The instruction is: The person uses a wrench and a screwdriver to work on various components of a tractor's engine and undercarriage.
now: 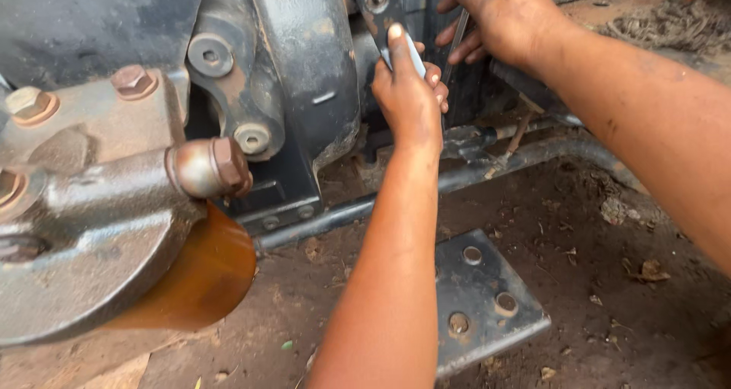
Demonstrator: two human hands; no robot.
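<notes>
While the dark machine housing [304, 62] runs past the top edge, the right hand [506, 16], partly cropped, curls around a thin metal rod [457, 43]. The left hand [407, 92] pinches a pale flat tool [413, 58] against a bracket [381, 8]; its tip is hidden.

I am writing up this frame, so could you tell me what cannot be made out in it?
- Head view: the pale tool end, hidden by the left hand.
- The thin rod top, covered by the right hand.
- The right elbow, cut off by the frame edge.
</notes>
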